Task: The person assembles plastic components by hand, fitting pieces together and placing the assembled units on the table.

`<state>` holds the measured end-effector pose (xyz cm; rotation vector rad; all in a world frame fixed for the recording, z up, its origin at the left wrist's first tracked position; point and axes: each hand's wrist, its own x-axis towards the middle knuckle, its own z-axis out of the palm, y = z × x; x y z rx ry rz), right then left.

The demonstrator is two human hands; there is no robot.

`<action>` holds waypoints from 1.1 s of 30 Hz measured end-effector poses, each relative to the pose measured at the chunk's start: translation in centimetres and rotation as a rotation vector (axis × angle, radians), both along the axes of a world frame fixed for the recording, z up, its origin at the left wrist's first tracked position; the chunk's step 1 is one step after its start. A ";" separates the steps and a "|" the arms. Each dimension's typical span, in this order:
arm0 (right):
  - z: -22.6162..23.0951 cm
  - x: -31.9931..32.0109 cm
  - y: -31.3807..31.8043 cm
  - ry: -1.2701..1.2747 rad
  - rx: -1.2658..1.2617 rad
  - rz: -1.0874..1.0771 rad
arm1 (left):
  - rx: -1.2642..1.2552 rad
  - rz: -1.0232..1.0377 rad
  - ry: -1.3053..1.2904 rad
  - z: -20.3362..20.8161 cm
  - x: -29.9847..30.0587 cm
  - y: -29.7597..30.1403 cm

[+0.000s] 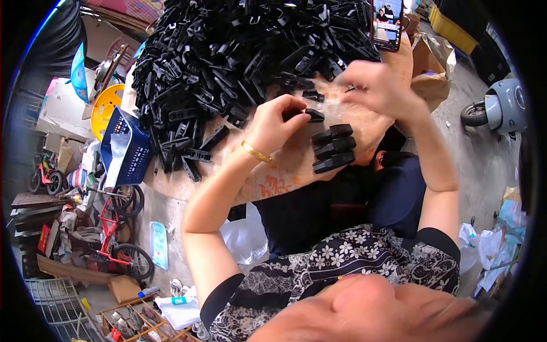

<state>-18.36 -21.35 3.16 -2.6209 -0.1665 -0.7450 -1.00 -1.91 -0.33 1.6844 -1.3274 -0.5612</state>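
My left hand, a gold bracelet on its wrist, pinches a black plastic clip-like piece between thumb and fingers just above the table. Off to the right, my right hand is raised and blurred by motion. A small dark bit shows by its fingertips, too smeared to make out. Below the left fingertips, several black pieces lie stacked side by side in a neat row near the table's front edge. A large heap of similar black plastic pieces covers the far and left part of the table.
The pale wooden table has a curved front edge. A phone with a lit screen stands at its far right. Beside the table's left edge is a blue plastic basket. A red bicycle stands on the left, a scooter on the right.
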 end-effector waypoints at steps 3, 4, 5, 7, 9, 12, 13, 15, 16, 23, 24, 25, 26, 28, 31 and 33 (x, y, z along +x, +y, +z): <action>1.2 -3.6 -3.1 0.249 0.185 -0.260 | 0.012 -0.009 -0.154 0.7 -0.6 0.4; 1.2 -4.3 -3.8 0.313 0.156 -0.283 | 0.030 -0.038 -0.309 0.9 -0.7 0.4; 1.0 -4.4 -4.0 0.313 0.152 -0.286 | 0.001 -0.080 -0.370 0.2 -0.4 0.2; 0.3 -4.3 -3.8 0.421 0.096 -0.192 | 0.012 -0.078 -0.361 0.2 -0.7 0.3; -0.1 -3.5 -2.8 0.430 0.028 -0.195 | 0.022 -0.076 -0.353 0.2 -1.0 0.3; -1.2 -2.4 -2.2 0.350 -0.120 -0.175 | 0.017 -0.059 -0.366 0.1 -1.2 0.3; -1.2 -2.0 -1.8 0.296 -0.077 -0.166 | -0.002 -0.039 -0.404 0.0 -1.3 0.3; -1.3 -1.0 -0.7 0.192 0.103 -0.144 | -0.021 -0.018 -0.442 -0.1 -1.3 0.3; -1.5 -0.4 0.3 0.188 0.107 -0.141 | -0.023 -0.014 -0.459 -0.1 -1.4 0.4; -3.3 1.1 1.9 0.110 0.236 0.070 | -0.098 0.144 -0.498 -0.2 -1.5 0.6; -3.2 1.0 1.7 0.138 0.107 0.031 | -0.094 0.152 -0.496 0.1 -1.3 0.6; -2.9 0.6 1.6 0.145 0.073 -0.024 | -0.008 0.156 -0.426 0.6 -1.1 0.6; -2.5 0.3 1.6 0.148 0.074 -0.016 | 0.077 0.160 -0.354 0.9 -0.7 0.5; -1.8 -0.1 1.5 0.331 0.057 -0.122 | 0.210 0.161 0.165 1.4 0.4 0.1; -2.5 -0.3 1.0 0.264 -0.029 -0.091 | 0.071 0.020 -0.144 0.9 2.2 0.6; -2.8 -0.1 1.1 0.211 -0.092 -0.077 | 0.035 -0.130 -0.405 0.8 2.5 0.8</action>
